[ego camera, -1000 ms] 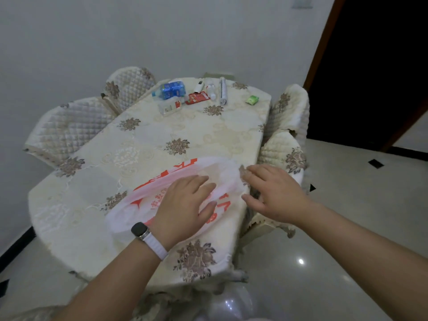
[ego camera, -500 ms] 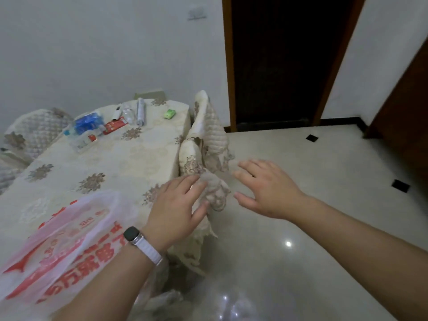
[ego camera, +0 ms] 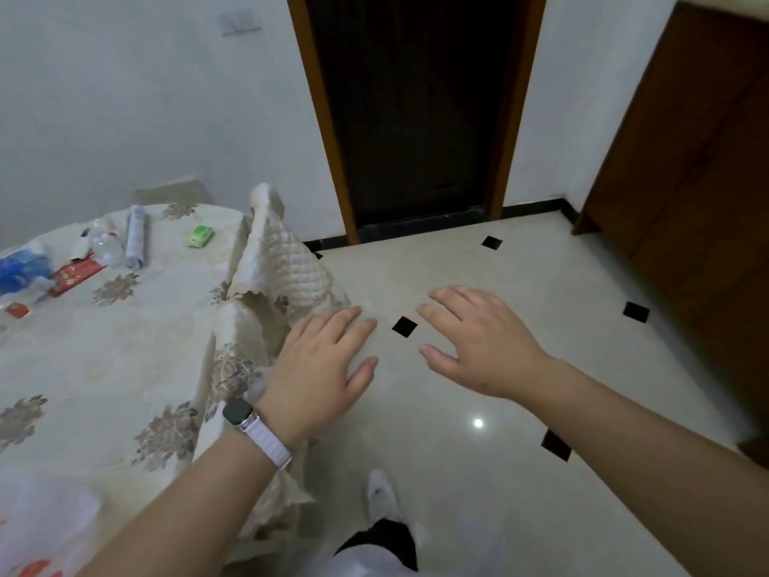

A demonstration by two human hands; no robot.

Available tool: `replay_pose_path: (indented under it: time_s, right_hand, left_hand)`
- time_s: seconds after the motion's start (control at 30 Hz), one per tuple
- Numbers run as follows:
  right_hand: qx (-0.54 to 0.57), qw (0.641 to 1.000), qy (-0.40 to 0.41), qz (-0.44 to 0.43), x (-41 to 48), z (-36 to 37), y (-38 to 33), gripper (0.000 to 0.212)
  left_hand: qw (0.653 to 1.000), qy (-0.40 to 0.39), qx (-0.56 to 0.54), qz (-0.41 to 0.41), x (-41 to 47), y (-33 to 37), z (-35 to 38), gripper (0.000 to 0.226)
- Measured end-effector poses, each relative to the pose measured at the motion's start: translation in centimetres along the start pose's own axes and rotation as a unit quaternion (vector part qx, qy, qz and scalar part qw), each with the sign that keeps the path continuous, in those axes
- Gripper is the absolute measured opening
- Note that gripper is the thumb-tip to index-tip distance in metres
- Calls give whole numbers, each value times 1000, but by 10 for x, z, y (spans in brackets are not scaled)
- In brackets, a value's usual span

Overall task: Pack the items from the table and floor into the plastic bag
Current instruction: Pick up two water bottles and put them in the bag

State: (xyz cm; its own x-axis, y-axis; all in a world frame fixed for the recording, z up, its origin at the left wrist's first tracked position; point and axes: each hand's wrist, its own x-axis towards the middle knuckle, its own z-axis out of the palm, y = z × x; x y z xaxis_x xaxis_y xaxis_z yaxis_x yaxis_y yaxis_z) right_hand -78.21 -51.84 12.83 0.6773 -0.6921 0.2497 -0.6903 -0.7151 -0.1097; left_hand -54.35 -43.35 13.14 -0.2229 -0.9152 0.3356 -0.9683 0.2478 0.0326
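The bag lies on the near corner of the desk, at the lower left edge of view. A white shoe stands on the floor. The left hand, with a watch at its wrist, and the right hand hover palm down over the floor, fingers spread, holding nothing. A quilted chair stands against the desk edge. At the far end of the desk lie a blue pack, a red packet, a bottle, a roll and a green packet.
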Motion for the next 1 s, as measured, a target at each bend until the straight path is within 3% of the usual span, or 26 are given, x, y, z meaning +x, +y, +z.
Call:
replay_pose_path:
  time_s: [0.4,0.7,1.0]
  right_hand:
    - [-62,993,-53,87,175,34,108,54]
    - [-44,993,-63,93,293,59,168,56]
    - [-7,996,-64,68,418,106,289,58]
  left_hand:
    - [995,11,-87,42,200,-120,110,45]
    - [997,1,-72,37,309,-195,142,46]
    - [999,-49,-21,-12,434,-246,198,47]
